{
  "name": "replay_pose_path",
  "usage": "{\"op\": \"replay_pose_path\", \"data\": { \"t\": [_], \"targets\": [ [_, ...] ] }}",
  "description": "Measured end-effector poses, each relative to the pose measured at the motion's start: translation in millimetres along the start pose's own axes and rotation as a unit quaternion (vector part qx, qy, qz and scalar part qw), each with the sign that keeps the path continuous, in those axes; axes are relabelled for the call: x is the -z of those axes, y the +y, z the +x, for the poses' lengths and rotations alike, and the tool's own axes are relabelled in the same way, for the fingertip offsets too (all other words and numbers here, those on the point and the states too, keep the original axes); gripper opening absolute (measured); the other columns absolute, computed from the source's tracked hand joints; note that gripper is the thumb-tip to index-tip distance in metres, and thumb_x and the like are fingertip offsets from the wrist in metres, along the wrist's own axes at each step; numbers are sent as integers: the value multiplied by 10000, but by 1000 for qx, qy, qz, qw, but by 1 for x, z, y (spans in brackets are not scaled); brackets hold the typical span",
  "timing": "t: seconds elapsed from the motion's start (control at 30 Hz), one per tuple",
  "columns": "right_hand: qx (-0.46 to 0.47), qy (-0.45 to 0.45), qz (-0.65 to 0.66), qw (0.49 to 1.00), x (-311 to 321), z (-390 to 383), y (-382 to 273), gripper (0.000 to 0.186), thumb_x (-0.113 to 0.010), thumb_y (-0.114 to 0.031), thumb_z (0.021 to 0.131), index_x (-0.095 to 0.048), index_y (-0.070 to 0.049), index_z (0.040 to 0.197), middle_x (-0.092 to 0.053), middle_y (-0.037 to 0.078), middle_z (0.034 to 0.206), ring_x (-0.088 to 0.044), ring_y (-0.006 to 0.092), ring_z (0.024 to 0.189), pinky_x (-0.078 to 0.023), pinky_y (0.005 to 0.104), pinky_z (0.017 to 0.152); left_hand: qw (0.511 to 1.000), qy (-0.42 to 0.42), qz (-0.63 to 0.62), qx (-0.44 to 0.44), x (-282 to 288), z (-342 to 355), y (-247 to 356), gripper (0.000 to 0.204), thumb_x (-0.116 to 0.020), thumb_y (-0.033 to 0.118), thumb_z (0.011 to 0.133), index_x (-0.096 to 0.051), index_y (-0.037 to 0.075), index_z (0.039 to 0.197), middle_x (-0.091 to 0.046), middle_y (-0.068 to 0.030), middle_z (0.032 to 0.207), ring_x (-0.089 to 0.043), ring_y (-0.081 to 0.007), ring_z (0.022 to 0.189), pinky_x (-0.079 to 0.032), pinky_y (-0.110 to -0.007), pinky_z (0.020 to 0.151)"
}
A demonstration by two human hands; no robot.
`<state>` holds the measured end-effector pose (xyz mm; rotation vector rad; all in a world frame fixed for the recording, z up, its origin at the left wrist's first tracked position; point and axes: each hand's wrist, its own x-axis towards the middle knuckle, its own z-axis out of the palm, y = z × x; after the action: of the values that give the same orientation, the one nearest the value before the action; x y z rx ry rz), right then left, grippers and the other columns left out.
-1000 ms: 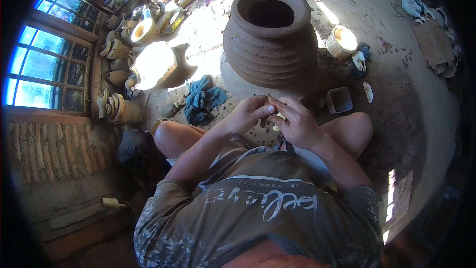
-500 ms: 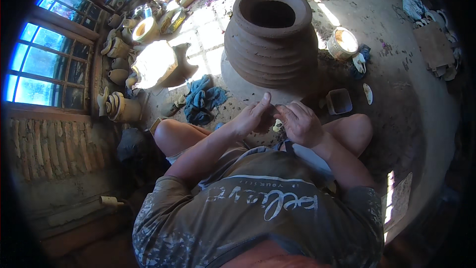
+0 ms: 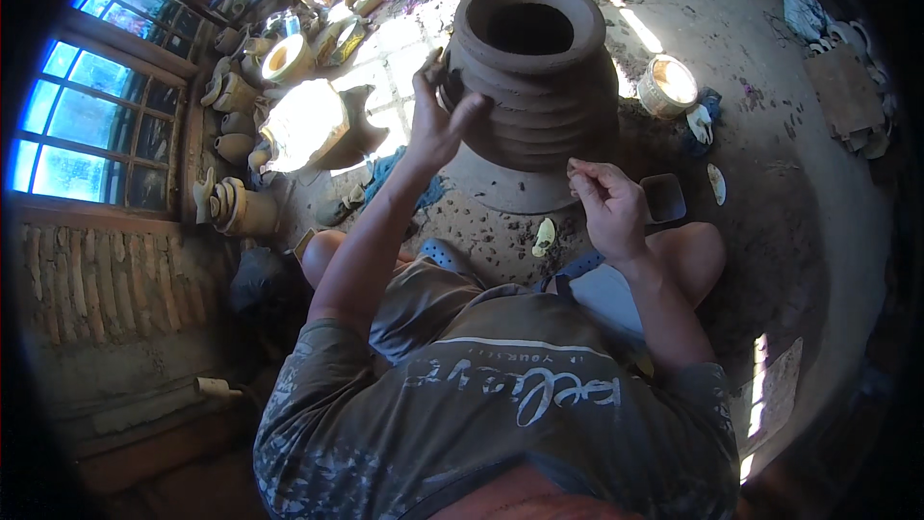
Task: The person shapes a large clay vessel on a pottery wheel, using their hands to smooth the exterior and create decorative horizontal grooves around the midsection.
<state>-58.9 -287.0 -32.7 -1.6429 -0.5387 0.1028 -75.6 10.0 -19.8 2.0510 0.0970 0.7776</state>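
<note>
A large brown clay pot (image 3: pixel 525 116) with a ribbed body, thick rim and dark hollow mouth stands upright before me on a pale round base (image 3: pixel 510 195). My left hand (image 3: pixel 438 125) reaches to the pot's left side, thumb spread from the fingers. Its fingertips lie against the wall below the rim, partly hidden in shadow; whether a dark bit of clay is under them I cannot make out. Lower down, by the pot's right front, my right hand (image 3: pixel 610 207) is closed, thumb and fingertips pinched together. What that pinch holds, if anything, is too small to see.
Right of the pot stand a bucket (image 3: pixel 667 87) and a small square tub (image 3: pixel 664 198). A yellowish piece (image 3: pixel 544 237) lies among clay crumbs between my legs. Left are a blue cloth (image 3: pixel 399 183), a brightly sunlit block (image 3: pixel 306 125) and several small pots (image 3: pixel 234 147) below the windows.
My hands were together in front of the pot. The left has gone up and left to the pot's side, while the right has drawn slightly right, apart from it.
</note>
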Motion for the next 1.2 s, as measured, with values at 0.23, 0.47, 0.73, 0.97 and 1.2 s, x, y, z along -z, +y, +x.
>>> {"op": "replay_pose_path", "data": {
  "t": [0.23, 0.47, 0.73, 0.97, 1.2],
  "targets": [
    [31, 24, -68, 997, -1, 10, -11, 178, -790, -63, 924, -770, 17, 1082, -754, 106, 946, -740, 147, 825, -594, 302, 750, 998, 17, 45, 39, -14, -14, 11, 995, -891, 274, 881, -243, -80, 1548, -494, -283, 1518, -521, -352, 1394, -425, -449, 1163],
    [26, 51, -64, 996, -13, 20, -21, 150, -795, -85, 932, -779, 19, 1039, -754, 124, 926, -754, 189, 805, -595, 306, 730, 999, -1, 41, -1, 9, -1, 8, 1067, -974, 387, 742, -374, -43, 1513, -497, -239, 1437, -515, -341, 1390, -435, -452, 1159],
    [83, 80, -95, 989, -28, 31, -15, 154, -799, -65, 916, -786, 33, 1034, -771, 161, 949, -767, 241, 839, -602, 321, 745, 996, -93, -4, 13, 9, 23, 1, 1285, -1029, 430, 640, -253, -86, 1526, -517, -337, 1465, -545, -386, 1391, -462, -474, 1165],
    [114, 88, -140, 980, -35, 44, -14, 130, -820, -56, 879, -779, 23, 974, -766, 163, 908, -761, 283, 803, -610, 367, 729, 997, -68, -38, 11, 2, 16, 13, 1290, -1025, 411, 657, -231, -63, 1556, -512, -325, 1472, -542, -370, 1390, -471, -479, 1162],
    [137, 110, -163, 971, -48, 51, -12, 184, -870, -97, 836, -703, -20, 830, -727, 137, 793, -730, 281, 713, -591, 376, 648, 989, -108, -98, 15, 10, 28, -7, 1297, -1027, 418, 642, -249, -49, 1569, -478, -292, 1529, -492, -375, 1440, -402, -495, 1217]
  ]
}}
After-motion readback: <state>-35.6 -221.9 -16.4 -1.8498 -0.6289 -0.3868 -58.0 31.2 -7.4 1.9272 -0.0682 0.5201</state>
